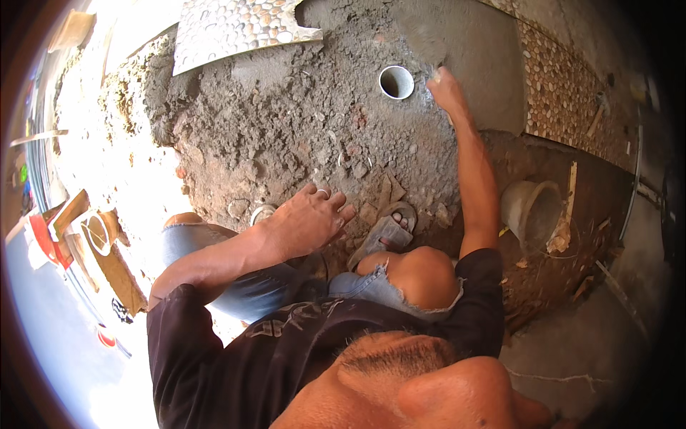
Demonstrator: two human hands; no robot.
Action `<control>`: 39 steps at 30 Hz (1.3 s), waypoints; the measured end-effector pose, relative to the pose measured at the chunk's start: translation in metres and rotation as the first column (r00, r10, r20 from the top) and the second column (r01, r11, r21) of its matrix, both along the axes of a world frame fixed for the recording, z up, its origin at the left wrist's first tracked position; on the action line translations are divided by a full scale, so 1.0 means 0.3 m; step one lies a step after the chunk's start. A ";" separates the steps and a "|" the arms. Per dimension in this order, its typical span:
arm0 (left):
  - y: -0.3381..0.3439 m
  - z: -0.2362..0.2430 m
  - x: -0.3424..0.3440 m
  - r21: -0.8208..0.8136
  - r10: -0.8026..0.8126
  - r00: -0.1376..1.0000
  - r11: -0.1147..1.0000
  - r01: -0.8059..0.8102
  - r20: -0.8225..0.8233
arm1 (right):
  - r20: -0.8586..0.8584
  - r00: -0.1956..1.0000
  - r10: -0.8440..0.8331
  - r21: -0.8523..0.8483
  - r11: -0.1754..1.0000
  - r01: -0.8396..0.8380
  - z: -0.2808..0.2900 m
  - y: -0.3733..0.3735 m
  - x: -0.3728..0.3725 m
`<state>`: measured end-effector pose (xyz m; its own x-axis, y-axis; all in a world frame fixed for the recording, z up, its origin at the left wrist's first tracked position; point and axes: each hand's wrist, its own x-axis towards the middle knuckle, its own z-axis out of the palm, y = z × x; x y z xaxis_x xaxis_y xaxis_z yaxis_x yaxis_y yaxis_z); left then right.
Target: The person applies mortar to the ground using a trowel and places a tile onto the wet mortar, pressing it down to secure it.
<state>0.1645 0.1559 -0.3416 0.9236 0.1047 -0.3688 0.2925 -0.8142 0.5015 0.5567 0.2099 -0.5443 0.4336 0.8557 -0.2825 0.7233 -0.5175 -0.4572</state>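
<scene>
My right hand (444, 90) is closed, reaching onto pale grey material at the edge of a smoothed cement patch (486, 79); what it holds, if anything, I cannot make out. Just left of it, a white-rimmed pipe opening (396, 82) sits in rough, crumbly mortar (300, 114). My left hand (307, 218) hangs open above my bent knee and the dirt, fingers loosely bent and apart, holding nothing visible. A pebble-patterned tile (236, 32) lies at the top, and brown pebble tiles (557, 93) border the cement on the right.
A bucket (529, 214) with a wooden stick (572, 193) beside it stands on the right. At the left are wooden pieces (111, 279), a red object (44, 239) and bright sunlit ground. My sandaled foot (386, 232) rests on the dirt.
</scene>
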 end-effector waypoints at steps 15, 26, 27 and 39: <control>0.022 0.016 0.023 -0.019 0.011 1.000 1.000 -0.011 -0.005 | -0.111 0.976 -0.186 -0.160 0.973 0.167 0.019 -0.112 -0.030; 0.014 -0.001 0.021 -0.014 -0.001 1.000 1.000 0.002 0.010 | -0.291 0.883 -0.367 -0.326 0.906 0.269 0.059 -0.175 -0.129; 0.011 -0.013 0.017 -0.015 -0.010 1.000 1.000 0.010 0.011 | -0.309 0.860 -0.407 -0.391 0.878 0.275 0.046 -0.187 -0.130; 0.012 -0.002 0.039 -0.030 -0.016 1.000 0.999 0.015 -0.010 | -0.017 0.997 -0.080 -0.039 0.996 0.080 0.052 -0.115 0.006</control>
